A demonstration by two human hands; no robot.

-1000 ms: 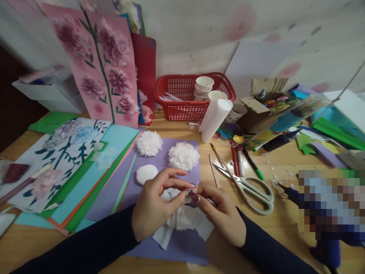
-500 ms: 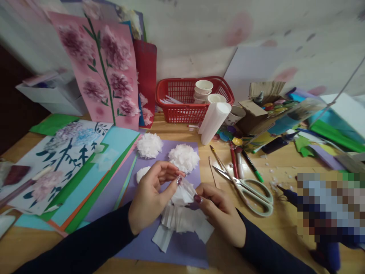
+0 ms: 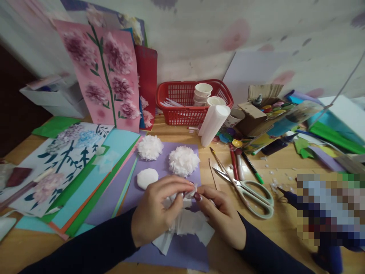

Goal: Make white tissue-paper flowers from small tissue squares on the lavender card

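Observation:
My left hand [image 3: 162, 209] and my right hand [image 3: 221, 215] are close together over a purple sheet [image 3: 182, 257]. Between their fingertips they pinch a small gathered piece of white crepe paper [image 3: 187, 194], largely covered by the left fingers. Pleated white paper strips [image 3: 195, 222] lie on the sheet just below the hands. Beyond them on the same sheet rest two fluffy white paper flowers, one at the left [image 3: 150, 147] and one at the right [image 3: 184, 160]. A smooth white round piece [image 3: 147, 178] lies beside my left hand.
Scissors [image 3: 242, 185] lie right of the sheet, with brushes and a green-tipped marker [image 3: 252, 165]. A white paper roll [image 3: 213, 123] stands before a red basket [image 3: 182, 117] of cups. Coloured sheets [image 3: 114, 152] lie left. A dark blue nozzled tool [image 3: 289, 196], partly pixelated, sits right.
Both hands have closed in on the crepe paper, bunching it smaller. The left hand has moved down slightly and its fingers have curled over, leaving the white round piece more exposed.

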